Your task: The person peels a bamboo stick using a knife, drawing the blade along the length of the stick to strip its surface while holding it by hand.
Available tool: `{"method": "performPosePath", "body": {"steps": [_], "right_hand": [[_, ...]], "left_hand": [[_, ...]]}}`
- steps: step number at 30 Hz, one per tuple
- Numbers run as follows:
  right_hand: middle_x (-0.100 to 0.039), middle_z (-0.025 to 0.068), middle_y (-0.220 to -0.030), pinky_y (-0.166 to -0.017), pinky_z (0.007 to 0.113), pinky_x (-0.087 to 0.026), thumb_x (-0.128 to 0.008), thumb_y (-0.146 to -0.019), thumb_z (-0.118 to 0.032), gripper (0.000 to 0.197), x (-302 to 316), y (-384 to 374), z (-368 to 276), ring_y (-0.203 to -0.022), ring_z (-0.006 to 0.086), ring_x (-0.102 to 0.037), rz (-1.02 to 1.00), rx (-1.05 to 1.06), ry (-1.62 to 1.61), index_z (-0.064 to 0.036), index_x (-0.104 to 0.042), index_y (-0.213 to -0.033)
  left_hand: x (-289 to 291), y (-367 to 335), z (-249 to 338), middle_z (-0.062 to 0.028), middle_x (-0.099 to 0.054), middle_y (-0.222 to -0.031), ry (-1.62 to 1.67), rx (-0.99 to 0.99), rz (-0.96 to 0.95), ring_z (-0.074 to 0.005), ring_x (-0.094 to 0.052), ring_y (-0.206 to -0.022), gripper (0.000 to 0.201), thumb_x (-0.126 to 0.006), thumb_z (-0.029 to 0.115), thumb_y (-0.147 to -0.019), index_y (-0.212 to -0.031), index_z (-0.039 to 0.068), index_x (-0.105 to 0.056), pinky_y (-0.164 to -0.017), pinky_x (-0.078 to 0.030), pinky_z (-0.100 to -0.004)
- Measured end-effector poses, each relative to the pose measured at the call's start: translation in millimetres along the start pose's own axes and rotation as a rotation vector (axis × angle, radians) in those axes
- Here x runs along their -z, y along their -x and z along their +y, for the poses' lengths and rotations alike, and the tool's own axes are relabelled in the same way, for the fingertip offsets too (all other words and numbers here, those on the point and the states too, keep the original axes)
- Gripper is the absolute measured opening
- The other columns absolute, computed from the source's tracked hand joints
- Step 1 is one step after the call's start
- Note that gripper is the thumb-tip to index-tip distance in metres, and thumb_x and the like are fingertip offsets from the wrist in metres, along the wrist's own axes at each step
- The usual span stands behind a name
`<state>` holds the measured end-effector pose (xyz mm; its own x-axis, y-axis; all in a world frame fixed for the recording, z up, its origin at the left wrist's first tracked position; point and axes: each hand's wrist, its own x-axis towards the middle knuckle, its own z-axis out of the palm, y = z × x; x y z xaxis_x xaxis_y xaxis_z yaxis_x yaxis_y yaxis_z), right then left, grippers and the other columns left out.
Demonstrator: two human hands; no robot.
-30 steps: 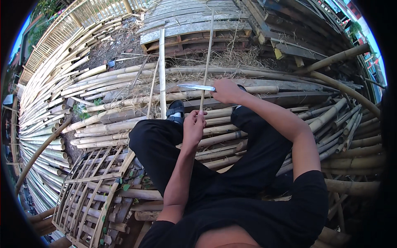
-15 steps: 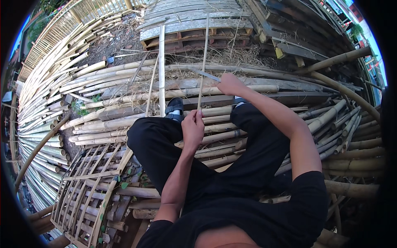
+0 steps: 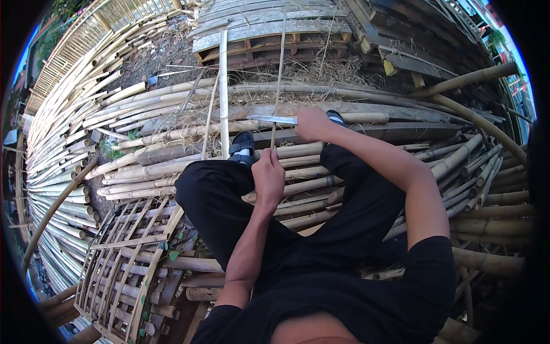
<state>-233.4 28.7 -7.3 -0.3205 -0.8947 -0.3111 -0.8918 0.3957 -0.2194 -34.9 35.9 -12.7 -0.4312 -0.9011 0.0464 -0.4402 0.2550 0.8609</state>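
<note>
A long thin bamboo strip (image 3: pixel 279 74) runs away from me, its near end pinched in the fingers of my left hand (image 3: pixel 268 175). My right hand (image 3: pixel 313 124) is wrapped round the handle of a knife (image 3: pixel 274 119), whose handle is hidden in the fist. The blade points left and lies across the strip, a short way beyond my left fingers. To the left, a wider pale bamboo slat (image 3: pixel 224 92) stretches away beside my sandalled foot (image 3: pixel 243 148). A thinner strip (image 3: pixel 211 117) slants next to that slat.
Bamboo poles (image 3: pixel 172 140) lie beneath and ahead of my feet. More poles (image 3: pixel 63 189) are stacked at the left. A wooden pallet (image 3: pixel 269 43) sits at the far side, weathered timber (image 3: pixel 412 40) at far right. A woven bamboo lattice (image 3: pixel 120 269) is near left.
My right hand has drawn the knife nearer along the strip, and the blade has turned from slanting to nearly level. My left hand still pinches the strip, which has shifted slightly left.
</note>
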Motion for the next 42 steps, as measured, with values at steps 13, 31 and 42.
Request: {"method": "performPosePath", "body": {"steps": [13, 31, 42], "right_hand": [[-0.066, 0.0283, -0.091, -0.082, 0.045, -0.051, -0.057, -0.077, -0.027, 0.038, 22, -12, 32, -0.09, 0.0408, -0.065, -0.083, -0.185, -0.112, 0.0064, -0.068, -0.093], [-0.064, 0.0247, -0.073, -0.07, 0.045, -0.054, -0.057, -0.072, -0.018, 0.026, 2, 27, -33, -0.073, 0.0399, -0.065, -0.063, 0.184, -0.035, 0.0061, -0.066, -0.076], [-0.066, 0.0254, -0.094, -0.081, 0.046, -0.052, -0.055, -0.078, -0.021, 0.031, 44, -44, 81, -0.092, 0.0378, -0.065, 0.092, -0.358, -0.089, 0.0046, -0.068, -0.09]], "left_hand": [[13, -7, 3, -0.0161, -0.055, -0.062, 0.142, 0.055, -0.029, -0.0187, -0.047, -0.051, 0.016, -0.054, 0.011, -0.093, -0.091, -0.005, -0.059, -0.053, -0.041, -0.0331], [5, -4, 1, -0.0255, -0.057, -0.067, -0.102, 0.073, -0.071, -0.0429, -0.057, -0.063, 0.02, -0.045, 0.013, -0.097, -0.089, -0.003, -0.056, -0.058, -0.042, -0.048], [11, 3, -3, -0.0268, -0.058, -0.067, -0.179, 0.046, -0.115, -0.047, -0.057, -0.068, 0.02, -0.043, 0.013, -0.097, -0.088, -0.002, -0.052, -0.058, -0.041, -0.0534]]}}
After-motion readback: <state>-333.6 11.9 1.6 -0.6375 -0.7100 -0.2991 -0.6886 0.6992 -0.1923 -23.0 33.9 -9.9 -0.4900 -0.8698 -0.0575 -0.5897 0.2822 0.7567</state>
